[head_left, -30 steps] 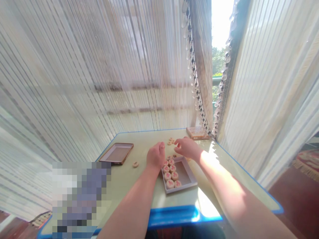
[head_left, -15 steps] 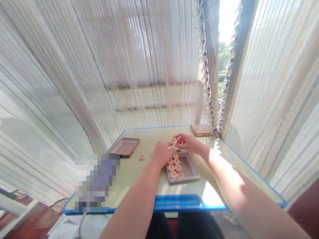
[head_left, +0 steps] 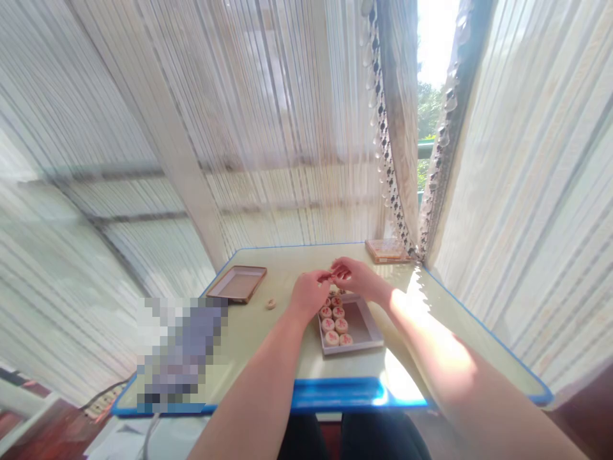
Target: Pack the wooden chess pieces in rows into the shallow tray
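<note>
My left hand (head_left: 309,292) and my right hand (head_left: 354,276) meet above the far edge of a shallow box (head_left: 366,322). The fingertips of both are pinched together and touch or nearly touch; what lies between them, if anything, is too small to make out. Inside the box, along its left side, round Chinese chess pieces (head_left: 341,326) with red characters stand in two columns. The right part of the box shows its bare bottom. Just under my fingers, past the box's far edge, a piece with dark marking (head_left: 332,291) is partly hidden.
A single chess piece (head_left: 271,304) lies left of my left arm. Beyond it is a shallow box lid (head_left: 239,284). A flat boxed stack (head_left: 389,250) sits at the back right corner. At the front left lies a blurred-out object (head_left: 189,348). The table (head_left: 253,358) has a blue rim.
My hands have come together, fingertips meeting where there was a gap before. The right hand has moved slightly left. The view has shifted a little.
</note>
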A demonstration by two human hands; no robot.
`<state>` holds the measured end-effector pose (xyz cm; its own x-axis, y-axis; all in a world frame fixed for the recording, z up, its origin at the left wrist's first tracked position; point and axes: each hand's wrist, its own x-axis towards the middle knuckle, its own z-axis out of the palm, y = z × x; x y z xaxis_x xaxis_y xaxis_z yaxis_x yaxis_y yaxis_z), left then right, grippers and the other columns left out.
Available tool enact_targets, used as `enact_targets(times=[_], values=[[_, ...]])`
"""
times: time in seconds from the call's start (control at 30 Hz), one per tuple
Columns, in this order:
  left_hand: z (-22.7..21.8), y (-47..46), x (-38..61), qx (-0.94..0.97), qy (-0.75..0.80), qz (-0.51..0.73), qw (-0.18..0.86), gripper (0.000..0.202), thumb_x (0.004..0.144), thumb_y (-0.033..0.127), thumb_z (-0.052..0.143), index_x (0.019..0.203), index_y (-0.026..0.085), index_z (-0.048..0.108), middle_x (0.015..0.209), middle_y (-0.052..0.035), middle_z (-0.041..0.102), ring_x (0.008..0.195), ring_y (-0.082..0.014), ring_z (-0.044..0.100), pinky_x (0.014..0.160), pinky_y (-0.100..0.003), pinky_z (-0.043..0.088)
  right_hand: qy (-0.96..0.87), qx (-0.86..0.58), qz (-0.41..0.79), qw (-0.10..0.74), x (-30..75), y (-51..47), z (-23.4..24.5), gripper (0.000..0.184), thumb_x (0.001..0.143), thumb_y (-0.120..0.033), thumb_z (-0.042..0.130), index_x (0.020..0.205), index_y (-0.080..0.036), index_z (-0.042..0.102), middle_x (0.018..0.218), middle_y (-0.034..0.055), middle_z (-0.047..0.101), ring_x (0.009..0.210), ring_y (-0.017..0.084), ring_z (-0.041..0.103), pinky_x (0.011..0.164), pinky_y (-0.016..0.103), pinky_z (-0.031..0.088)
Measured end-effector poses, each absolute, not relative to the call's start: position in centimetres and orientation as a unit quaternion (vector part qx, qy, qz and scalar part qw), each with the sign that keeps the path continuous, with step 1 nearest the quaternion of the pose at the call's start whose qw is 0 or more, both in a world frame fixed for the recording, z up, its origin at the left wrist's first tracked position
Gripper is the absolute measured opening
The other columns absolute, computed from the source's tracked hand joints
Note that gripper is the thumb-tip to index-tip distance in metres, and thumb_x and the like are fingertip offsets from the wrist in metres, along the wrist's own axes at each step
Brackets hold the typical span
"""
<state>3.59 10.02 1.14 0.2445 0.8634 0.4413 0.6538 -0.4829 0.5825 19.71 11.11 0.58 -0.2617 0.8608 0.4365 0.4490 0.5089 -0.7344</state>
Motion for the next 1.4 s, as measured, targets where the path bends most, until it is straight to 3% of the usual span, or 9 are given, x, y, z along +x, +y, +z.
enact_targets(times=[0.4,0.57,0.7,0.9,1.13,1.23,1.4], values=[[1.7,9.7,3.6,0.763,0.454,0.435,0.151,0.024,0.072,0.024,0.06,0.095,0.021,0.067,0.093,-0.0017,0.069,0.088,-0.0154,0.062,0.084,-0.027,0.047,-0.725,-0.465,0.231,0.452,19.4,9.9,2.1,0.034,0.07,-0.032,0.061,0.1,-0.017,0.058,0.089,0.0037,0.066,0.056,0.009,0.046,0.055,0.023,0.042],[1.8,9.9,3.5,0.767,0.44,0.442,0.148,0.022,0.074,0.026,0.059,0.094,0.02,0.067,0.091,-0.003,0.069,0.085,-0.0152,0.062,0.081,-0.027,0.047,-0.712,-0.454,0.239,0.478,18.9,9.6,1.9,0.031,0.073,-0.035,0.058,0.097,-0.016,0.061,0.089,0.0045,0.065,0.064,0.011,0.052,0.062,0.025,0.043],[1.7,10.2,3.4,0.756,0.448,0.451,0.153,0.022,0.075,0.023,0.057,0.094,0.02,0.067,0.093,-0.0028,0.069,0.087,-0.0155,0.061,0.081,-0.027,0.047,-0.706,-0.458,0.226,0.49,18.3,9.6,1.4,0.026,0.075,-0.032,0.055,0.094,-0.016,0.063,0.082,0.0036,0.066,0.067,0.013,0.055,0.064,0.025,0.043],[1.8,10.3,3.4,0.736,0.455,0.466,0.185,0.028,0.071,0.018,0.057,0.098,0.015,0.065,0.094,-0.0062,0.069,0.087,-0.0162,0.062,0.075,-0.026,0.048,-0.703,-0.449,0.228,0.501,18.2,9.8,1.2,0.029,0.073,-0.042,0.058,0.089,-0.018,0.065,0.083,0.0041,0.067,0.067,0.013,0.057,0.062,0.025,0.043],[2.1,10.4,3.6,0.717,0.459,0.473,0.225,0.036,0.063,0.002,0.046,0.09,0.016,0.066,0.091,-0.0041,0.069,0.089,-0.0151,0.061,0.075,-0.025,0.048,-0.7,-0.519,0.181,0.455,19.6,8.7,2.6,0.029,0.071,-0.044,0.06,0.082,-0.018,0.066,0.076,0.003,0.067,0.061,0.012,0.056,0.058,0.025,0.045],[2.2,10.3,3.7,0.718,0.45,0.481,0.226,0.035,0.061,0.002,0.043,0.084,0.016,0.066,0.086,-0.0031,0.069,0.086,-0.0149,0.061,0.072,-0.025,0.047,-0.731,-0.518,0.145,0.421,21.0,6.6,2.4,0.023,0.071,-0.039,0.062,0.081,-0.019,0.067,0.079,0.0028,0.067,0.069,0.014,0.058,0.064,0.027,0.047],[2.3,10.0,3.8,0.725,0.442,0.479,0.223,0.032,0.061,0.005,0.043,0.08,0.016,0.066,0.083,-0.0023,0.069,0.081,-0.0146,0.061,0.071,-0.025,0.047,-0.794,-0.46,0.08,0.389,22.4,3.2,0.0,0.01,0.069,-0.027,0.065,0.075,-0.021,0.069,0.1,0.0063,0.064,0.098,0.02,0.054,0.087,0.036,0.042]])
